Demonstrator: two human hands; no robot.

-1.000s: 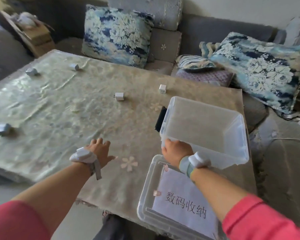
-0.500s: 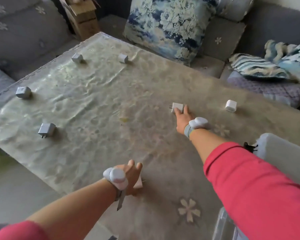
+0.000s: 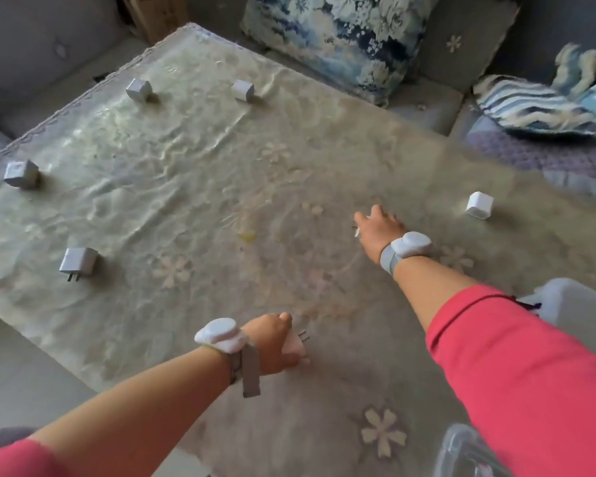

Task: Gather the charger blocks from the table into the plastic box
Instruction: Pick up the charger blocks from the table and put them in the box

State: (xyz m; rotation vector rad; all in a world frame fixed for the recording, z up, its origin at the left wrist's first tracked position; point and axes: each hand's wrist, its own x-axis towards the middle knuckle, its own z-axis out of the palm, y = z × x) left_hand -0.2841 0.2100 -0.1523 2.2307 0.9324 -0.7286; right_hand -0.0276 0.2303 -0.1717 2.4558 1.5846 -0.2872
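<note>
Several white charger blocks lie loose on the table's pale floral cloth (image 3: 221, 187): one at the far middle (image 3: 242, 90), one at the far left (image 3: 138, 89), one at the left edge (image 3: 20, 173), one with prongs showing (image 3: 79, 261), and one at the right (image 3: 479, 204). My left hand (image 3: 272, 342) is near the front edge, closed around a charger block (image 3: 295, 346) whose prongs stick out. My right hand (image 3: 375, 228) is curled over another block at mid-table; only a white sliver (image 3: 356, 232) shows. A corner of the clear plastic box (image 3: 572, 304) peeks out behind my right sleeve.
The box's clear lid (image 3: 461, 449) sits at the bottom right corner. A grey sofa with blue floral cushions (image 3: 341, 39) and a striped cushion (image 3: 537, 105) wraps the far and right sides. A cardboard box (image 3: 152, 15) stands beyond the far left corner.
My right hand left the plastic box, reached to the mid-table block and closed over it. My left hand picked up a block near the front edge. The view swung left.
</note>
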